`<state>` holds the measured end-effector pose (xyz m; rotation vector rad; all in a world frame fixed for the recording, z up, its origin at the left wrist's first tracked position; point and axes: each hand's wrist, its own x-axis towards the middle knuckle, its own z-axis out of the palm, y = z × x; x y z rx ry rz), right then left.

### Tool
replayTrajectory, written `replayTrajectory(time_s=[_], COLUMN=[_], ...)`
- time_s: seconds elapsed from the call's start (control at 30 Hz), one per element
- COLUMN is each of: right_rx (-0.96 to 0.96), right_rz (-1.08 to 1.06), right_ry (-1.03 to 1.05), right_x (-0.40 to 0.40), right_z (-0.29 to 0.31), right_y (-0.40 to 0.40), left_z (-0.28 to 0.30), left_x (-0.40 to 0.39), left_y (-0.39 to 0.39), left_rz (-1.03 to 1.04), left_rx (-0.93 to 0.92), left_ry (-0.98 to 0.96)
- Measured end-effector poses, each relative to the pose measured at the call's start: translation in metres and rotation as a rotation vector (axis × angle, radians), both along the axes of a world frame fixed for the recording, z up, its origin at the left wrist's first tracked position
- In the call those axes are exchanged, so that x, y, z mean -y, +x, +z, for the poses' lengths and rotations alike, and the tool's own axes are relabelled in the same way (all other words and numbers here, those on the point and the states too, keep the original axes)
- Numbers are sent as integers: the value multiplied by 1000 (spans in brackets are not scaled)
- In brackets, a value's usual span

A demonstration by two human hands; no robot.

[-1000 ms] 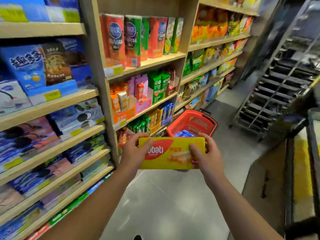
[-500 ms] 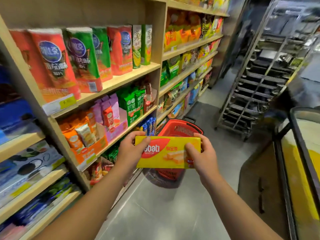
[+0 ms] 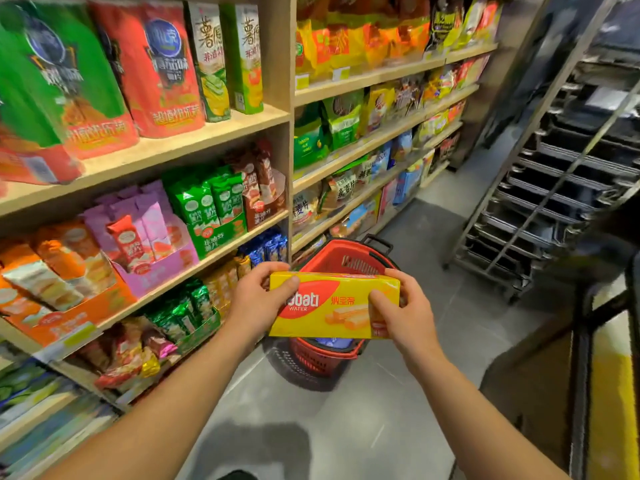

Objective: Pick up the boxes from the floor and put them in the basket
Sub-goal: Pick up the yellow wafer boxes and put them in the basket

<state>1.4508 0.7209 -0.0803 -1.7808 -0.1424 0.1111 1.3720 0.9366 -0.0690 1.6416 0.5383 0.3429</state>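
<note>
A yellow wafer box (image 3: 332,306) with a red logo is held flat between both hands, just above the red basket (image 3: 346,258). My left hand (image 3: 258,301) grips its left end and my right hand (image 3: 403,315) grips its right end. The basket stands on the grey floor beside the shelves, mostly hidden behind the box. Something blue shows inside the basket under the box's lower edge.
Wooden shelves (image 3: 221,126) full of snack bags run along the left. A metal tray rack (image 3: 554,188) stands at the right, and a dark-framed cabinet with a yellow top (image 3: 609,393) is at the near right. Grey floor (image 3: 346,427) lies between them.
I have walked closer to the basket while carrying the box in both hands. The basket now sits directly under and behind the box; the grip is unchanged.
</note>
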Motion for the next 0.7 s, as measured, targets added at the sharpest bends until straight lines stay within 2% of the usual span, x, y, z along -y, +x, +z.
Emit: replayTrajectory(time_s=[0.17,0.4,0.7], right_rx=[-17,-63,-16], right_rz=[75,151,281], right_ry=[-39,-80,-235], right_x=[20,13,-30], right_z=[-8,-18,-22], right_y=[69,196,363], left_z=[-7,-34,-65], left_x=[19,9,-27], left_y=[54,170,308], left_rz=[10,29,84], left_rx=[-39,-39,-58], left_ry=[43,52,-63])
